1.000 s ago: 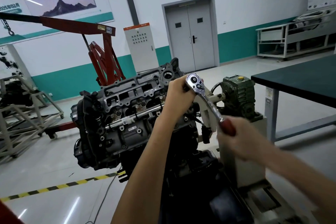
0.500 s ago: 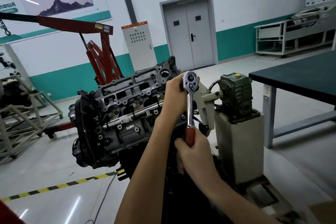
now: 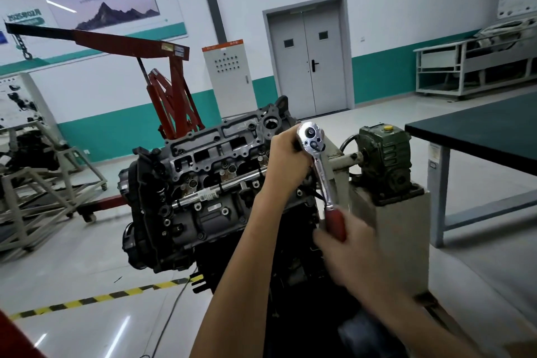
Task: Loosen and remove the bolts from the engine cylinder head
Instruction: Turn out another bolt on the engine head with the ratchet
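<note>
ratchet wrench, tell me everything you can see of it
The ratchet wrench is shiny chrome-looking metal: a round head with two knobs, a slim shaft and a red grip. It sits head up, handle sloping down and right, by the right end of the engine. The left hand curls against its head; the blurred right hand grips the red handle.

Automotive workshop: red engine hoist (image 3: 128,41), stand-mounted engine (image 3: 203,203), dark workbench (image 3: 479,125), grey control cabinet (image 3: 229,73)

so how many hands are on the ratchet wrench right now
2: the left hand grips the ratchet wrench at its head, and the right hand, blurred, holds the red handle lower down.
</note>
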